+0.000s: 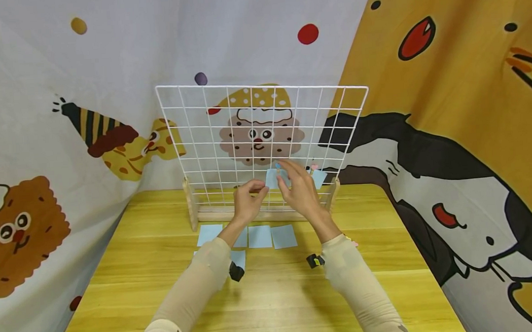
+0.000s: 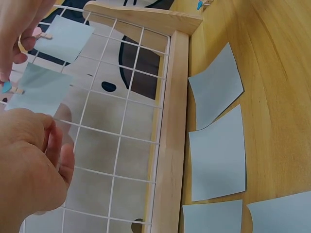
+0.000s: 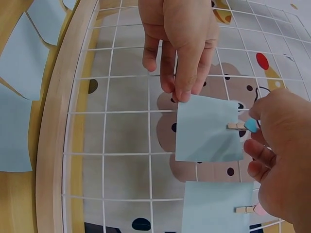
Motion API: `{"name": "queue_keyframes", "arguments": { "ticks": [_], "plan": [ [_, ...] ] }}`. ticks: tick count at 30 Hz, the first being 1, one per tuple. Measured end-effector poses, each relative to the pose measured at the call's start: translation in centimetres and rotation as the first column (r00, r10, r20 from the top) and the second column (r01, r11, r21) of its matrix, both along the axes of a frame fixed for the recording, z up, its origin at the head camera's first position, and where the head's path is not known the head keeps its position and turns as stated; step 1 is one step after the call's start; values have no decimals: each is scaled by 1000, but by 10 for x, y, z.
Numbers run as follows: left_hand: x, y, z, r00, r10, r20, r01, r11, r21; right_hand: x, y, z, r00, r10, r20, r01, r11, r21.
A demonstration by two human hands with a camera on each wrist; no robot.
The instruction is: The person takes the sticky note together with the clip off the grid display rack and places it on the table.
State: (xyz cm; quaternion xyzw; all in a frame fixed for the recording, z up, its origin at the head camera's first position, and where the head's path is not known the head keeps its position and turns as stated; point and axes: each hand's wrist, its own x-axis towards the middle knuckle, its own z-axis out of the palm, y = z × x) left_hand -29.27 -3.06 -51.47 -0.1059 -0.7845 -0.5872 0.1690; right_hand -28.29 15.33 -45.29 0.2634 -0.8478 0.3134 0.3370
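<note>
A light blue paper note (image 3: 206, 138) hangs against the white wire grid (image 1: 229, 163), with a small wooden clothespin (image 3: 236, 126) bearing a blue heart at its edge. My left hand (image 1: 248, 201) pinches the note's corner between thumb and fingertips. Around the blue heart curve the fingers of my right hand (image 1: 300, 188). Its thumb and index finger stand apart, and the heart shows between them. Beside this note hangs a second blue note (image 2: 64, 39), fixed to the grid by a clothespin with a pink heart (image 3: 260, 209).
Several blue notes (image 1: 259, 236) lie on the wooden table (image 1: 274, 307) in front of the grid. A wooden base (image 2: 172, 145) with upright end pieces supports the grid. Behind it hangs a printed cartoon curtain (image 1: 249, 35).
</note>
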Motion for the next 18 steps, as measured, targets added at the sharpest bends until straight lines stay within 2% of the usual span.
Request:
{"name": "queue_keyframes", "arguments": {
  "ticks": [7,18],
  "plan": [
    [-2,-1,0,1000,-3,5,3,1000,2,-1,0,0,1000,-19,3,19,1000,25],
    [-1,-1,-1,1000,-12,-17,12,1000,0,-3,-2,-1,999,-7,-44,8,1000,27]
  ]
}}
